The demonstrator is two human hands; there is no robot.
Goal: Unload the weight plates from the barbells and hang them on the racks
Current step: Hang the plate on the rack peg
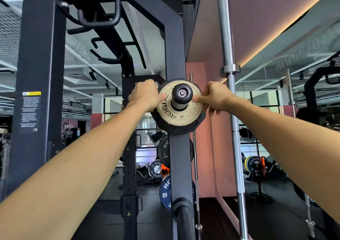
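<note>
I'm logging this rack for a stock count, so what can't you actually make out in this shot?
Head view only:
- Black plate behind the tan plate: mostly covered by it, markings unseen.
- Tan plate's weight figure: too small, partly under the right hand.
- Left hand fingertips: behind the plate edge, grip unclear.
- Blue 20 plate: half hidden by the upright.
- Warning label: text too small.

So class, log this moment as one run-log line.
left hand: grips tan plate | right hand: grips same plate | plate: on rack peg
</note>
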